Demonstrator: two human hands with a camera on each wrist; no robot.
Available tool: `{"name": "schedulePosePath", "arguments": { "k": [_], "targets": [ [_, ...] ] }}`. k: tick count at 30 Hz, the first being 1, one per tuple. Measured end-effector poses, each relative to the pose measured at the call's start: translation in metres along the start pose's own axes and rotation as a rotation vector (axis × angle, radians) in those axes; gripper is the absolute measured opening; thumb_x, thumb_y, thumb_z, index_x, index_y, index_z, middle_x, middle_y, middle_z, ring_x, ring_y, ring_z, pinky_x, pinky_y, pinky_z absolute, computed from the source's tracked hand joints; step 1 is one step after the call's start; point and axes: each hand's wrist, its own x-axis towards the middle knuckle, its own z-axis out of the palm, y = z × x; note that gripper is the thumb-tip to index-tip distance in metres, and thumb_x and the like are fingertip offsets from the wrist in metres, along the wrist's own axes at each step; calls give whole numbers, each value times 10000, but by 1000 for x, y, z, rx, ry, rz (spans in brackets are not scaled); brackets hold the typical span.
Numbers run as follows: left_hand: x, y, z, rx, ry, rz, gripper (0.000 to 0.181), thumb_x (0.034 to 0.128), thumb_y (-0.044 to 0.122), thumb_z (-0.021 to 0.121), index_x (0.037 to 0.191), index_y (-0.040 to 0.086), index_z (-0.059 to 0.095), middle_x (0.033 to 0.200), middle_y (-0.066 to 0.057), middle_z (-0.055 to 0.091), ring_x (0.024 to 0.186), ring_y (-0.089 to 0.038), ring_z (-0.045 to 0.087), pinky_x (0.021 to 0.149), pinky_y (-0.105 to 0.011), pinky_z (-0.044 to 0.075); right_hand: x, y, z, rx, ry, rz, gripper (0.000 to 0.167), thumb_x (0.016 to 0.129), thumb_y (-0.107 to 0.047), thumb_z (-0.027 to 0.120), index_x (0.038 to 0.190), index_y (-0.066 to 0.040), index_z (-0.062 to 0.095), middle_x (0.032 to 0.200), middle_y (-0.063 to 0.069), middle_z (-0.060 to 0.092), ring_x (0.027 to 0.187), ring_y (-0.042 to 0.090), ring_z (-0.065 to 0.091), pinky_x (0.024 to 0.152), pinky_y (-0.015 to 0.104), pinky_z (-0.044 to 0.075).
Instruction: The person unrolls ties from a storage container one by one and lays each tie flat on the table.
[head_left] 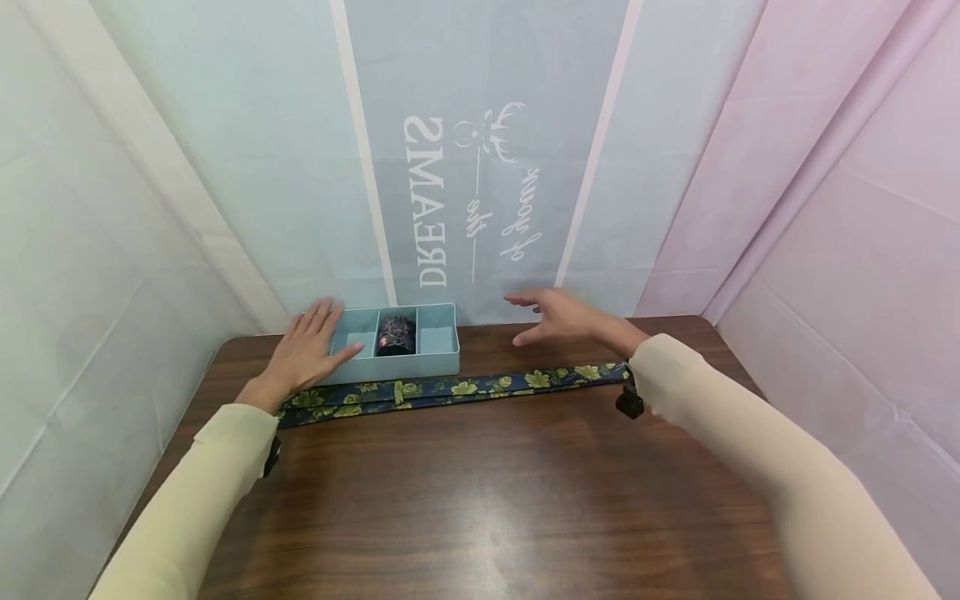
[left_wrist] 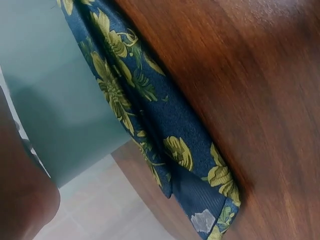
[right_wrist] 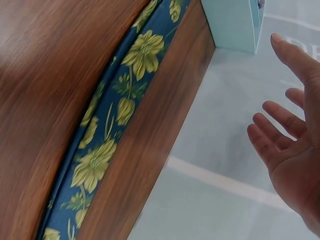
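Observation:
A light blue box (head_left: 397, 367) with three compartments stands at the back of the table. Its middle compartment holds a dark patterned roll (head_left: 397, 335). My left hand (head_left: 303, 346) lies over the box's left end with its fingers extended. In front of the box, a dark blue necktie (head_left: 465, 388) with yellow-green flowers stretches sideways, doubled over itself. Its folded end and dark lining (left_wrist: 197, 197) show in the left wrist view. To the right of the box, my right hand (head_left: 558, 317) hovers with fingers apart and holds nothing; the right wrist view shows its palm (right_wrist: 300, 175).
The brown wooden table (head_left: 480, 483) has its back edge against a hanging cloth (head_left: 495, 67) with printed lettering. Pale cloth walls rise at the left (head_left: 75, 250) and right (head_left: 862, 250). A small black device (head_left: 630, 402) hangs under the right wrist.

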Motion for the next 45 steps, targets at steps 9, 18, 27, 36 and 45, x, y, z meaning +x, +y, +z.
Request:
{"name": "schedulePosePath", "arguments": {
  "k": [9, 18, 27, 36, 45],
  "targets": [
    [1, 4, 8, 55, -27, -19, 1005, 1049, 747, 325, 1702, 29, 64, 1767, -229, -10, 1630, -428, -32, 1293, -626, -46, 16, -11, 7, 27, -3, -49, 860, 885, -332, 887, 1561, 20, 489, 1571, 189, 538, 1417, 385, 544, 1135, 562, 478],
    [0, 6, 9, 112, -86, -61, 973, 1067, 728, 280, 1704, 48, 0, 1767, -209, -68, 1629, -411, -81, 1284, -631, -82, 35, -25, 17, -7, 0, -90, 862, 879, -358, 886, 1560, 3, 500, 1561, 164, 556, 1397, 359, 567, 1120, 520, 501],
    [3, 8, 12, 140, -79, -72, 992, 1050, 763, 249, 1706, 60, 6, 1774, -182, -64, 1635, -389, -68, 1284, -640, -71, 58, -38, 31, 5, 21, -79, 843, 885, -369, 878, 1552, -4, 515, 1544, 160, 573, 1393, 344, 572, 1128, 479, 498],
    [3, 3, 14, 138, -73, -76, 1020, 1026, 803, 223, 1710, 73, 22, 1780, -167, -46, 1640, -374, -55, 1284, -640, -72, 82, -57, 46, 51, -10, -87, 836, 929, -393, 836, 1581, -13, 475, 1592, 144, 525, 1435, 328, 533, 1178, 484, 448],
    [7, -1, 16, 154, -81, -80, 1023, 1024, 807, 210, 1708, 74, 2, 1779, -164, -63, 1639, -372, -71, 1278, -647, -84, 104, -63, 59, 18, 16, -112, 859, 925, -432, 832, 1574, 3, 476, 1588, 155, 527, 1455, 318, 515, 1212, 448, 413]
  ]
}}
